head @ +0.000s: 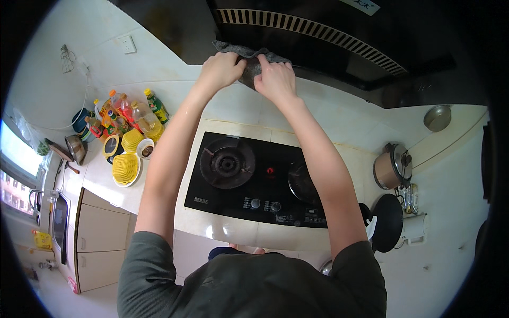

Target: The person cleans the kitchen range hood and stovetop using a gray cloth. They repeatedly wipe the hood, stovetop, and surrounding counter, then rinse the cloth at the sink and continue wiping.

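Both my arms reach up to the lower edge of a black range hood [334, 59]. A dark grey cloth [250, 73] lies bunched against that edge, between and behind my hands. My left hand [222, 69] grips the cloth's left part, its thumb pointing inward. My right hand [277, 75] holds the right part, with the index finger pressed on the fabric. Below my arms is a black glass gas hob [254, 190]; its left burner [228, 163] is in full view, while my right forearm partly hides the right one.
Bottles [147, 119], yellow plastic baskets [125, 169] and a small white bowl [145, 148] crowd the left counter. A sink [60, 222] is farther left. At the right are a pressure cooker [391, 167], a black pan [386, 223] and a wall-hung metal ladle [437, 118].
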The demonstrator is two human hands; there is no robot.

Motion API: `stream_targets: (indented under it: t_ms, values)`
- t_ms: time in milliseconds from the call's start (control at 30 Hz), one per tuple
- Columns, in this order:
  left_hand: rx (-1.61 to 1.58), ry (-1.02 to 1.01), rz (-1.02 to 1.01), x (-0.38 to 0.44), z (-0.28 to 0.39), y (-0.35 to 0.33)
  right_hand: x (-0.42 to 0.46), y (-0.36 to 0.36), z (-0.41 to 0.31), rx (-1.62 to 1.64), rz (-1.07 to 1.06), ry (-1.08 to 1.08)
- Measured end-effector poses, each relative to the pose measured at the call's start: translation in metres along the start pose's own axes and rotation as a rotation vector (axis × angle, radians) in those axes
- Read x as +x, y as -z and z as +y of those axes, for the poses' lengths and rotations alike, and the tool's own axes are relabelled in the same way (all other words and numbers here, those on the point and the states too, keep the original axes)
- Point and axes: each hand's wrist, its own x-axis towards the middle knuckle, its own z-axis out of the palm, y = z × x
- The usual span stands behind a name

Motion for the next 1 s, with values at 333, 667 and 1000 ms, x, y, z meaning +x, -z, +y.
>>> stream_targets:
  t_ms: [333,667,1000]
  values:
    - [-0.359,-0.271,0.476,-0.03,-0.005,-0.007,0.031,0.005,-0.013,0.209,-0.159,-0.101]
    - [0.099,-0.333,0.488,-0.025,0.007,-0.034,0.051,-0.004,-0.014,0.217,-0.301,-0.149]
    - [0.167,-0.099,0.236,-0.01,0.02,-0.028,0.049,-0.004,-0.017,0.221,-0.297,-0.22]
